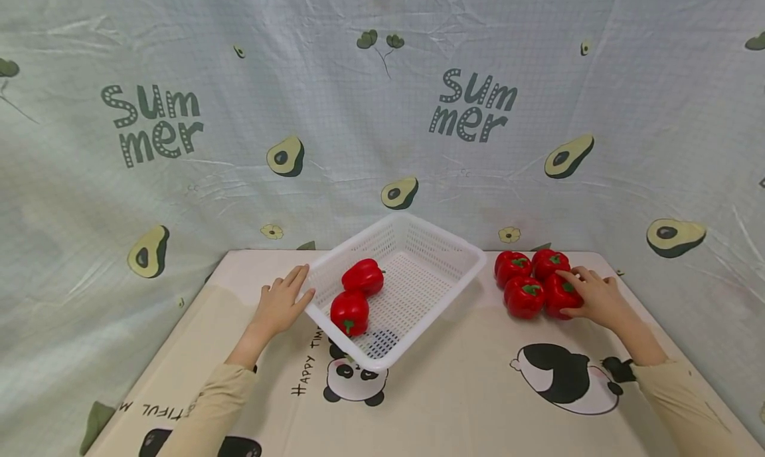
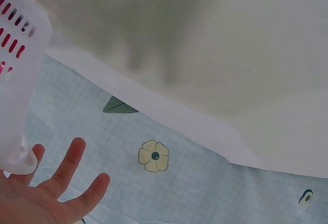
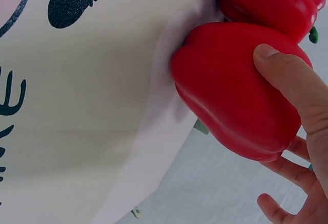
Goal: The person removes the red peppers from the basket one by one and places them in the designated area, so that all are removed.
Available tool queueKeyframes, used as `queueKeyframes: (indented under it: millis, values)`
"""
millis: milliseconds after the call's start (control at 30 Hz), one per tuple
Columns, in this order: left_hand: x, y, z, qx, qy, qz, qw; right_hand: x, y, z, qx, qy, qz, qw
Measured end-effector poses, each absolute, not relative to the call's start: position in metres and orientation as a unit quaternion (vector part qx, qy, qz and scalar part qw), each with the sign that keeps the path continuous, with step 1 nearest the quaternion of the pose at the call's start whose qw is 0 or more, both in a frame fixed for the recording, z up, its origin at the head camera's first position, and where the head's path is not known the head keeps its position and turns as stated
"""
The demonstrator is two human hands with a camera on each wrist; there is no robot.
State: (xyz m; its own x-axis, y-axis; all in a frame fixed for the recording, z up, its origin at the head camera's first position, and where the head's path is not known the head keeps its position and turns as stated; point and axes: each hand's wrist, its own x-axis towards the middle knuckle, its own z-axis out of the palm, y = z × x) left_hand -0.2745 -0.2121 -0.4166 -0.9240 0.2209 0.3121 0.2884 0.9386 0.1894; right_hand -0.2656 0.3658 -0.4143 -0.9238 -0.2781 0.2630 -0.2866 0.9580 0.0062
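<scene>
A white plastic basket (image 1: 439,314) with slotted walls stands slightly turned on the table. Two red bell peppers lie inside it, a sideways pepper (image 1: 362,277) and another pepper (image 1: 349,313) nearer the front corner. At the basket's left rim, my left hand (image 1: 283,303) touches the edge, its fingers spread and mostly straight in the left wrist view. My right hand (image 1: 599,299) holds a red bell pepper (image 3: 236,90), thumb on one side and fingers on the other. That pepper is beside several more, including a front pepper (image 1: 524,297).
A pale printed tablecloth (image 1: 454,390) covers the table, with panda drawings and lettering. Behind it and at both sides hangs a light curtain (image 1: 335,111) printed with avocados. The grouped peppers stand close together, right of the basket, near the table's back edge.
</scene>
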Motion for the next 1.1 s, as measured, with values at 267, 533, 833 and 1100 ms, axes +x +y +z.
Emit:
queueKeyframes:
  millis: [267,533,833,1100]
  values:
    - [-0.2749,-0.2116,-0.4165,-0.130,-0.974,-0.115,0.145,-0.2680,0.3668,-0.4158,0.146,-0.981,0.014,0.127]
    - [-0.2739,-0.2110,-0.4154,-0.129,-0.974,-0.118,0.146,-0.2679,0.3676,-0.4171,0.148,-0.979,-0.006,0.140]
    - [-0.2747,-0.2115,-0.4165,-0.129,-0.974,-0.119,0.144,-0.2694,0.3689,-0.4200,0.158,-0.974,-0.019,0.158]
    - [-0.2753,-0.2117,-0.4174,-0.131,-0.973,-0.118,0.147,-0.2692,0.3705,-0.4195,0.153,-0.976,-0.017,0.153]
